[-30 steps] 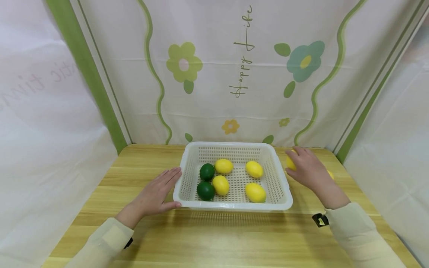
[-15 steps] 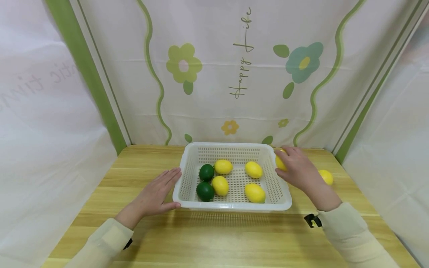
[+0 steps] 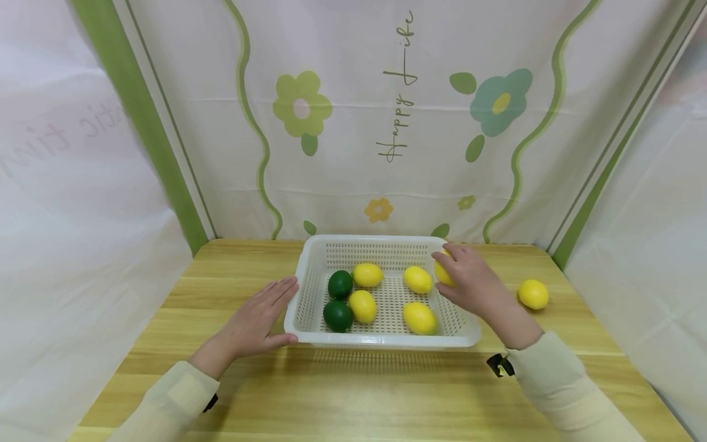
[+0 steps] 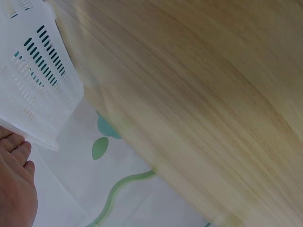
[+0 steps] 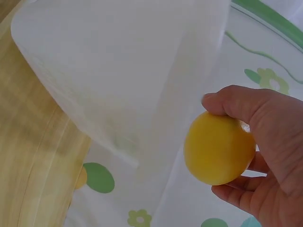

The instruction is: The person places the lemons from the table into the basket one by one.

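Our left hand [image 3: 251,325] lies flat, fingers straight and together, against the white basket's [image 3: 381,339] left wall. Our right hand [image 3: 466,283] curls its fingers around a yellow lemon [image 5: 218,147], held over the basket's right rim.

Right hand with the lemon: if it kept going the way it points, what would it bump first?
Probably the yellow lemon at the back right of the white basket. The right hand, holding a lemon, points left over the basket's right wall; height is hard to judge.
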Demonstrator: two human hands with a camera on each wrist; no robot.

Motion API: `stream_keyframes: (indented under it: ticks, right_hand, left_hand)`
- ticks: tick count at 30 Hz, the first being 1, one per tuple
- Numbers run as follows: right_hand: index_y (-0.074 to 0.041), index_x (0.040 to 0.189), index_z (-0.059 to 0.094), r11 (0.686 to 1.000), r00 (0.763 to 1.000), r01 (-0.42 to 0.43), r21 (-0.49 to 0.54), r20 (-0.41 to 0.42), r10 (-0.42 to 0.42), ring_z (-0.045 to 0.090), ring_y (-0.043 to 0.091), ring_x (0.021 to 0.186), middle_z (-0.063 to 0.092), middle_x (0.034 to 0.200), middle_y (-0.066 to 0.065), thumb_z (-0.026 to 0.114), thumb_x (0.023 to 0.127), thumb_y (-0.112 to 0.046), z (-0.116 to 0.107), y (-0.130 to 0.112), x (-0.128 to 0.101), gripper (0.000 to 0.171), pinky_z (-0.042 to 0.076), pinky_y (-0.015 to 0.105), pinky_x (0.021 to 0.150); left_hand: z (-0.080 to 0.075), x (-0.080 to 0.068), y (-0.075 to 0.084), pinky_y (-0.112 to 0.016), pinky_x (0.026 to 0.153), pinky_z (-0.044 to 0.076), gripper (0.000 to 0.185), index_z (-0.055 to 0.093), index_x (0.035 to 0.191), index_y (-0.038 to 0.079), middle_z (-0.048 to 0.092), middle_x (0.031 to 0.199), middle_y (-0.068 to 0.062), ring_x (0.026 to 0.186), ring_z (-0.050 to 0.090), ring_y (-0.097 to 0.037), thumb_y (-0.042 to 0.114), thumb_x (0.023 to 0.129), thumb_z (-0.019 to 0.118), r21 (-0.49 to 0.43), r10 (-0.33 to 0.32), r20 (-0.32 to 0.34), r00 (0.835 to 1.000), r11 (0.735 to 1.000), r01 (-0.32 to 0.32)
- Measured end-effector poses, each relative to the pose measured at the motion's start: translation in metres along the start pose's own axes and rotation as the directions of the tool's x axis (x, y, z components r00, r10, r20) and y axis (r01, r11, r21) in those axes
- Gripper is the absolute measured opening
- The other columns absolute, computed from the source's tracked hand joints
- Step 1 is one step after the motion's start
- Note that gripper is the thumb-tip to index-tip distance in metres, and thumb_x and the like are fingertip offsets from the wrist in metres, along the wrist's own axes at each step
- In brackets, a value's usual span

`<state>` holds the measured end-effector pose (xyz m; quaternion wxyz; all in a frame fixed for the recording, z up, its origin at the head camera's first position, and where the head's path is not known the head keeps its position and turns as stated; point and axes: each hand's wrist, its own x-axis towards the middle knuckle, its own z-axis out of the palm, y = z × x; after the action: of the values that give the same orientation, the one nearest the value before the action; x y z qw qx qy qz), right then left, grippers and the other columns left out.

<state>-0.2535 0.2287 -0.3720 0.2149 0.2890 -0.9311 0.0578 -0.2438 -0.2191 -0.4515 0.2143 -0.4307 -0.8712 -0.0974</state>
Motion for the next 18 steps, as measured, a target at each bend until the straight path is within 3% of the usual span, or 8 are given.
stream_keyframes:
  ticks: [10, 18]
  right_hand:
    - [0.001, 0.125, 0.059, 1.000, 0.998, -0.001, 0.016, 0.070, 0.000, 0.050, 0.042, 0.112, 0.053, 0.127, 0.026, 0.082, 0.076, -0.014, 0.008, -0.014, 0.007, 0.057, 0.046, 0.053, 0.095]
    - [0.000, 0.122, 0.061, 0.999, 0.998, 0.024, 0.041, 0.060, -0.027, 0.052, 0.039, 0.109, 0.055, 0.124, 0.024, 0.080, 0.076, -0.015, 0.016, -0.023, 0.012, 0.052, 0.050, 0.049, 0.090]
  left_hand:
    - [0.001, -0.001, 0.000, -0.050, 0.111, 0.029, 0.096, 0.035, 0.145, -0.008, 0.036, 0.150, -0.022, 0.137, 0.035, -0.036, 0.072, 0.092, 0.035, -0.005, -0.011, 0.007, 1.000, 1.000, 0.011]
    - [0.002, -0.001, -0.001, -0.051, 0.111, 0.030, 0.095, 0.036, 0.145, -0.009, 0.037, 0.149, -0.022, 0.136, 0.037, -0.037, 0.071, 0.092, 0.038, -0.007, -0.007, -0.003, 1.000, 1.000, 0.007]
